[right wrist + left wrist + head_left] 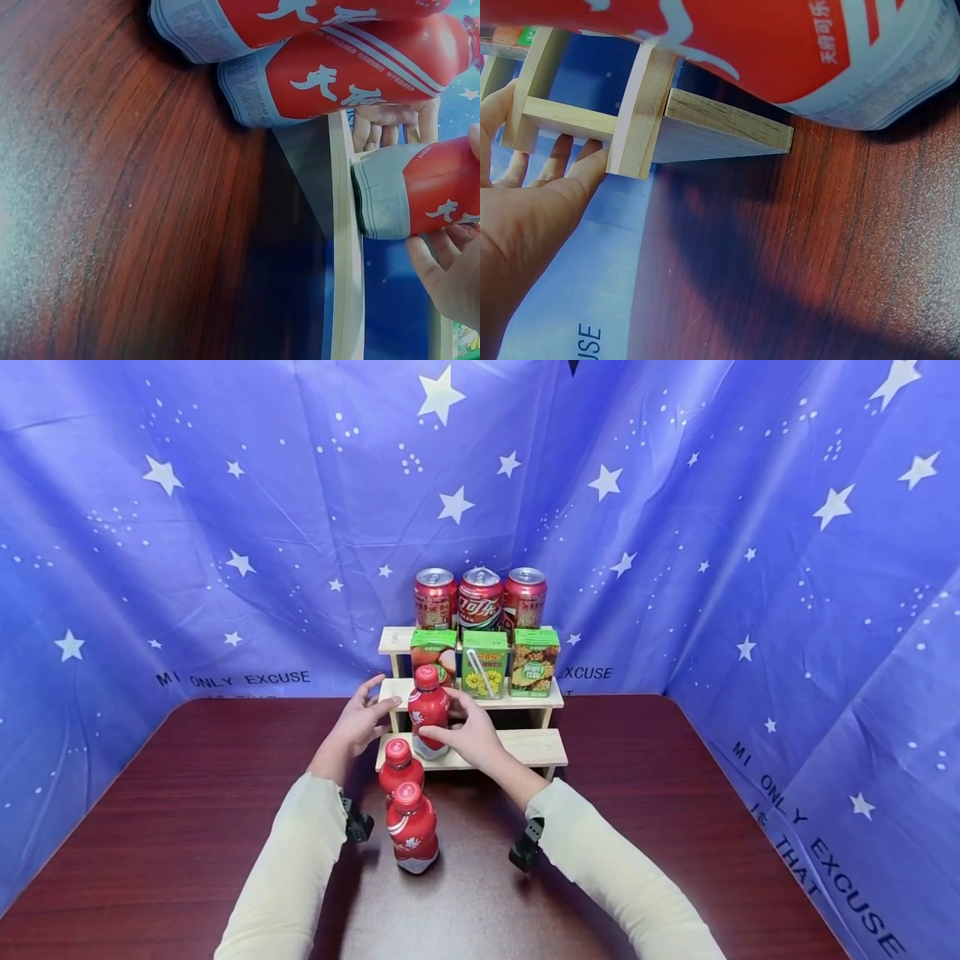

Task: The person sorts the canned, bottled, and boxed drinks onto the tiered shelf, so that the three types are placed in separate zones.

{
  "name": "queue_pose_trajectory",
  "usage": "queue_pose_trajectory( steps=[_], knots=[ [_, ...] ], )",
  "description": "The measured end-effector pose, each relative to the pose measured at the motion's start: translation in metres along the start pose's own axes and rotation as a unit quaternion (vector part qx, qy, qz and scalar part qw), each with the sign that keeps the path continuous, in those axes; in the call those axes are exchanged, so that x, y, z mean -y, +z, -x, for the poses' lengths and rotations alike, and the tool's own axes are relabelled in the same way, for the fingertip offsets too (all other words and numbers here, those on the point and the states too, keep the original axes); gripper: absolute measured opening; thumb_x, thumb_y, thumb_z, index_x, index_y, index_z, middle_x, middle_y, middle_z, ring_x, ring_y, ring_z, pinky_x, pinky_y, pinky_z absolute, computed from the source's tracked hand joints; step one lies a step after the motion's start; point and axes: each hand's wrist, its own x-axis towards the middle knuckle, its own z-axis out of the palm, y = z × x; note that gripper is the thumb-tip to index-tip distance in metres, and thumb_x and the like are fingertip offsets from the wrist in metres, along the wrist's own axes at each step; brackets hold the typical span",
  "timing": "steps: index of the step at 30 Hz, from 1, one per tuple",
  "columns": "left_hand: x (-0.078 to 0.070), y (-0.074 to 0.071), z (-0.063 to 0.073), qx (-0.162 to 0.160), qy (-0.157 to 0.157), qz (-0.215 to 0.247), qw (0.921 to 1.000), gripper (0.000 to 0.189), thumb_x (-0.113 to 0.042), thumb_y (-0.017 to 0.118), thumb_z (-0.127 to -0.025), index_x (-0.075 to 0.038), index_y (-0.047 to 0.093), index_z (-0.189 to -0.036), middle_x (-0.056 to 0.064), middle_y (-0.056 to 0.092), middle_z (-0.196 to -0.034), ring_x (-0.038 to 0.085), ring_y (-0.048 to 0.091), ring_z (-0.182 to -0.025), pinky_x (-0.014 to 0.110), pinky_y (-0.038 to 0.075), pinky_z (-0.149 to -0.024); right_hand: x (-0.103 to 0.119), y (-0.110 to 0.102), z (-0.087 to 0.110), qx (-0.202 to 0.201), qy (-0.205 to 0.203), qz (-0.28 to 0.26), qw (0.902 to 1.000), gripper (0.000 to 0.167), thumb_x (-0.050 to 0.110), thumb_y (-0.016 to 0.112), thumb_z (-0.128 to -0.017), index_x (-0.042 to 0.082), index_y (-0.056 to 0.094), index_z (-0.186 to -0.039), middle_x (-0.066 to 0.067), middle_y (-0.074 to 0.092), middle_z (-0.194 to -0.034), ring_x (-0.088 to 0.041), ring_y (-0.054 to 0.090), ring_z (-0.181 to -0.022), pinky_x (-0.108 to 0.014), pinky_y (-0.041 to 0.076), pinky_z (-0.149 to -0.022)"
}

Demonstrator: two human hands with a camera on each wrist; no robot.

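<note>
A red plastic drink bottle [429, 714] stands upright at the left of the lowest step of a wooden stepped stand [525, 747]. My right hand [474, 735] grips it from the right, thumb in front; the right wrist view shows the bottle's grey base at the step's board. My left hand [358, 724] holds the stand's left end, its thumb by the middle step; in the left wrist view its other fingers [555, 161] reach behind the wooden frame. Two more red bottles, a nearer one [412, 831] and one behind it [400, 768], stand on the table before the stand.
Three red cans [480, 597] line the top step. Three green drink cartons [534, 664] stand on the middle step. Under everything is a dark red wooden table [637, 793]; a blue starry curtain [300, 527] surrounds it at the back and sides.
</note>
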Motion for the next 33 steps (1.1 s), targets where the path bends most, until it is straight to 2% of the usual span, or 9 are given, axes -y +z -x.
queue_pose_trajectory(
  steps=[5, 11, 19, 21, 24, 29, 33],
  knots=[
    [-0.001, 0.001, 0.001, 0.0, 0.001, -0.003, 1.0, 0.071, -0.007, 0.051, -0.093, -0.021, 0.011, -0.151, 0.018, 0.024, -0.15, 0.024, 0.044, -0.116, 0.053, 0.032, -0.108, 0.002, -0.005, 0.001, 0.001, -0.004, -0.009, 1.0, 0.07, 0.022, 0.079, -0.075, 0.016, 0.045, -0.136, -0.011, 0.058, -0.122, -0.027, 0.056, -0.11, -0.04, 0.051, -0.091],
    [0.001, 0.0, -0.001, -0.001, 0.004, -0.011, 0.9999, 0.071, -0.008, 0.051, -0.094, -0.02, 0.011, -0.151, 0.019, 0.025, -0.15, 0.026, 0.041, -0.12, 0.055, 0.032, -0.108, 0.005, -0.012, 0.007, 0.011, -0.015, -0.021, 0.9996, 0.067, 0.017, 0.078, -0.076, 0.014, 0.046, -0.135, -0.015, 0.058, -0.122, -0.029, 0.057, -0.11, -0.043, 0.05, -0.093],
    [0.001, 0.002, 0.001, -0.004, 0.004, -0.011, 0.9999, 0.07, -0.009, 0.052, -0.094, -0.021, 0.012, -0.15, 0.019, 0.026, -0.148, 0.025, 0.043, -0.116, 0.056, 0.031, -0.108, 0.03, -0.027, 0.034, 0.025, -0.041, -0.034, 0.9983, 0.057, 0.005, 0.072, -0.08, -0.002, 0.047, -0.131, -0.027, 0.054, -0.123, -0.043, 0.054, -0.11, -0.05, 0.049, -0.091],
    [0.001, 0.001, 0.001, -0.003, 0.003, -0.01, 0.9999, 0.071, -0.008, 0.052, -0.093, -0.021, 0.012, -0.15, 0.019, 0.026, -0.149, 0.024, 0.044, -0.115, 0.056, 0.031, -0.108, 0.03, -0.031, 0.038, 0.032, -0.046, -0.041, 0.9976, 0.057, 0.004, 0.071, -0.08, -0.004, 0.047, -0.131, -0.029, 0.053, -0.125, -0.044, 0.053, -0.112, -0.053, 0.047, -0.093],
    [0.0, 0.001, 0.001, -0.004, 0.002, -0.006, 1.0, 0.071, -0.008, 0.051, -0.093, -0.022, 0.012, -0.15, 0.019, 0.026, -0.149, 0.024, 0.044, -0.114, 0.055, 0.032, -0.108, 0.021, -0.034, 0.039, 0.036, -0.047, -0.043, 0.9973, 0.055, 0.006, 0.072, -0.08, -0.002, 0.049, -0.13, -0.027, 0.054, -0.126, -0.042, 0.053, -0.113, -0.055, 0.045, -0.095],
    [0.001, 0.0, 0.001, -0.001, 0.006, -0.01, 0.9999, 0.072, -0.008, 0.052, -0.093, -0.021, 0.011, -0.151, 0.019, 0.024, -0.15, 0.024, 0.044, -0.115, 0.056, 0.031, -0.108, -0.001, -0.036, 0.038, 0.033, -0.041, -0.022, 0.9984, 0.053, 0.015, 0.074, -0.079, 0.01, 0.054, -0.128, -0.017, 0.057, -0.124, -0.034, 0.056, -0.111, -0.045, 0.05, -0.092],
    [0.002, 0.0, 0.0, 0.0, 0.005, -0.009, 1.0, 0.071, -0.007, 0.051, -0.093, -0.021, 0.011, -0.151, 0.02, 0.024, -0.149, 0.022, 0.046, -0.111, 0.055, 0.032, -0.107, -0.008, -0.039, 0.042, 0.038, -0.046, -0.021, 0.998, 0.053, 0.016, 0.075, -0.079, 0.012, 0.054, -0.127, -0.015, 0.058, -0.123, -0.035, 0.056, -0.111, -0.042, 0.051, -0.09]
  ],
)
